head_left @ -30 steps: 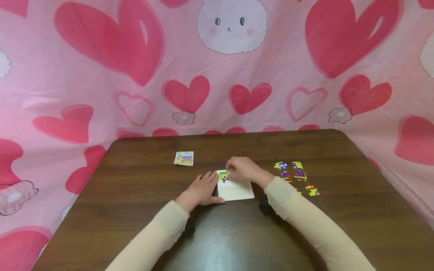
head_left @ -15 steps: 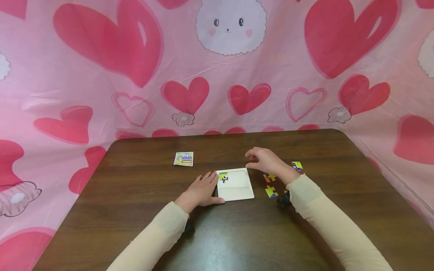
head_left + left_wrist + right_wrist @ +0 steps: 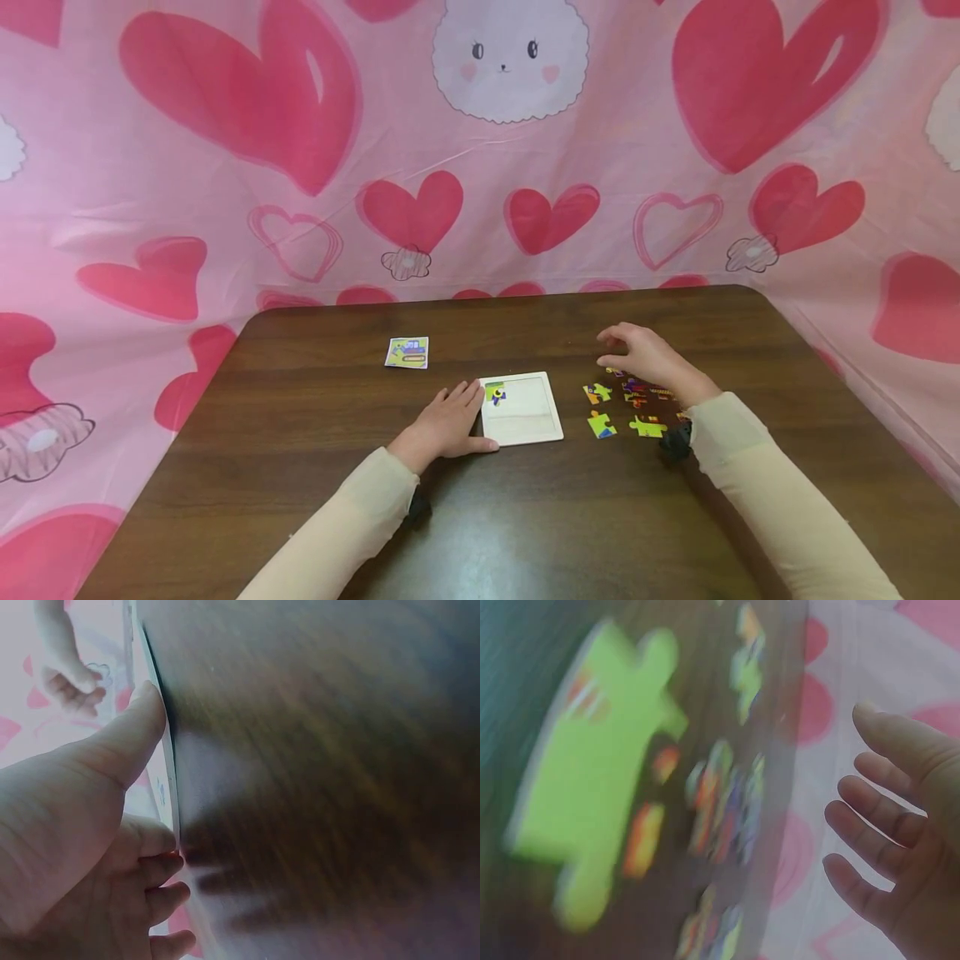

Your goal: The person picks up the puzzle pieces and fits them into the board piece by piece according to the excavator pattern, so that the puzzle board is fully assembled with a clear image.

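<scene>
Head view: the left hand (image 3: 444, 419) lies flat, fingers straight, against the white puzzle tray (image 3: 525, 421) mid-bench. The right hand (image 3: 645, 356) hovers relaxed, holding nothing, over loose puzzle pieces (image 3: 626, 407) towards the right edge. No writing is readable.

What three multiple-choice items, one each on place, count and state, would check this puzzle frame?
1. Where do the loose puzzle pieces lie relative to the white puzzle tray?
A. To its right
B. To its left
C. Stacked on it

2. How many pieces sit in the tray?
A. None
B. One
C. Five

3. What is the right hand doing?
A. Pressing the tray
B. Hovering over the loose pieces, holding nothing
C. Holding the picture card

Answers:
1 A: the pieces are scattered right of the tray.
2 B: one placed piece fills the far-left corner.
3 B: its fingers are spread and relaxed, while the left hand rests against the tray's left edge.
</scene>
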A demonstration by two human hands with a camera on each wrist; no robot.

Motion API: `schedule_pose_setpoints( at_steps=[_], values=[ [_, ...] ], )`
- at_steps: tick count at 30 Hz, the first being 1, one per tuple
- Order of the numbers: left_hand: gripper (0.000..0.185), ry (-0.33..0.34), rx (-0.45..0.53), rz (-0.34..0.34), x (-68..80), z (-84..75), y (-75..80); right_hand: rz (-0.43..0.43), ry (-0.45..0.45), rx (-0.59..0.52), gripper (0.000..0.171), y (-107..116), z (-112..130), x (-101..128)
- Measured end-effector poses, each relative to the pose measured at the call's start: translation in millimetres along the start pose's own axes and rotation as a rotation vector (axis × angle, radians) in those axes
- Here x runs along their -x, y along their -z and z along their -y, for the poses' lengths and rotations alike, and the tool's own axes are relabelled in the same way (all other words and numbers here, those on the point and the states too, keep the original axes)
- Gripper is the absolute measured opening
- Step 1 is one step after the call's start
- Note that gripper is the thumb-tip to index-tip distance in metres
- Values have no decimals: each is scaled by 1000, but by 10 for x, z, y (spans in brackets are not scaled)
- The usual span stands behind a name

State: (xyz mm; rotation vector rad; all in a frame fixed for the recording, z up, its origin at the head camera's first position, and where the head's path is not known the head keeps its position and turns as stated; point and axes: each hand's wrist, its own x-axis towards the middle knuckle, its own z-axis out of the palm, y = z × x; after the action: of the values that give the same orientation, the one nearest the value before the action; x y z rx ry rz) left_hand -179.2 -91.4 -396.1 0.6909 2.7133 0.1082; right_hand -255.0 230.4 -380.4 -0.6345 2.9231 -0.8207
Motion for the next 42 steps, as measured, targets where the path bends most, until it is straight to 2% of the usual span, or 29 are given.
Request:
schedule_pose_setpoints(
  at_steps=[8, 14, 19, 30, 42],
  values=[
    [90, 3, -2, 7, -12, 9, -2, 34, 2, 43, 31, 24, -305, 86],
    [89, -6, -12, 0, 1, -3, 9, 89, -8, 81, 27, 32, -404, 110],
    [89, -9, -7, -6, 5, -8, 15, 126, 4, 123, 26, 44, -417, 115],
    [89, -7, -2, -7, 3, 0, 5, 141, 15, 139, 20, 54, -405, 93],
    [89, -4, 0, -2, 0, 5, 2, 86, -15, 152, 20, 84, -332, 73]
  ],
)
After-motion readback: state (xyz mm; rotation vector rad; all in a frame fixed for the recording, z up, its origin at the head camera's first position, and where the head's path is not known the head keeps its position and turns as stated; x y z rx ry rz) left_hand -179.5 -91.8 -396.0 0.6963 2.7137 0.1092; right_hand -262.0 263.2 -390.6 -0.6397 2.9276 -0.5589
